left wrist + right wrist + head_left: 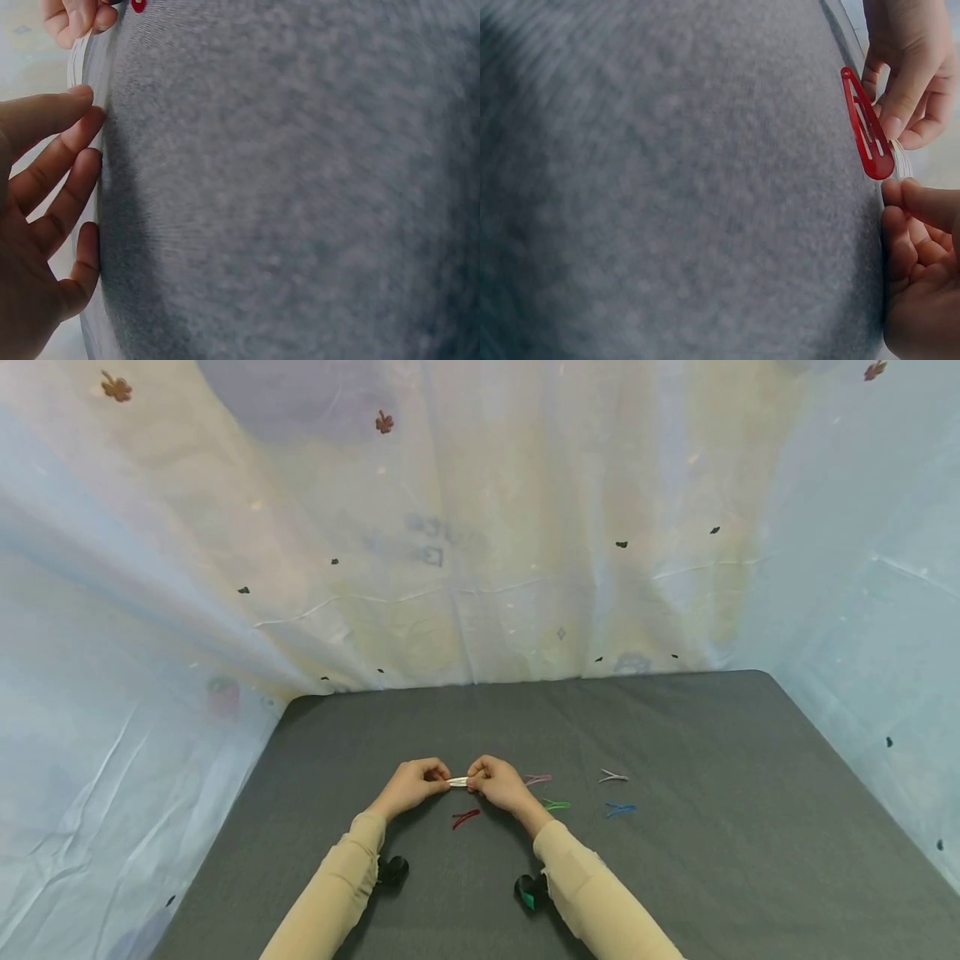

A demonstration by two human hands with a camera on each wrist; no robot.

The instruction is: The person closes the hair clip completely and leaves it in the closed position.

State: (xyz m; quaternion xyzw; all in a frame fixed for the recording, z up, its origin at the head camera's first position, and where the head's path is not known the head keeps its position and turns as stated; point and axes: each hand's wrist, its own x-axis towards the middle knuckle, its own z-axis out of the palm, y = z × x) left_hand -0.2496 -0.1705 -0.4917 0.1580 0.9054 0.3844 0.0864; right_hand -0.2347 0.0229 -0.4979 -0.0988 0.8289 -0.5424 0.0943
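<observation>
Between my two hands is a white snap hair clip point(458, 782), lying crosswise above the dark grey table point(675, 877). My left hand point(412, 787) pinches one end with thumb and index finger, and in the left wrist view its other fingers point(84, 169) spread loosely below. The opposite end is pinched by my right hand point(501, 785), whose remaining fingers curl inward in the right wrist view. Fingertips cover both ends of the clip. Nearer to me, a red snap hair clip point(868, 127) rests on the cloth, its two parts sprung apart.
Right of my hands lie a pink clip point(538, 779), a green clip point(556, 805), a pale clip point(613, 776) and a blue clip point(621, 810). My right wrist partly covers the green one. A patterned curtain point(510, 610) hangs behind the table's far edge.
</observation>
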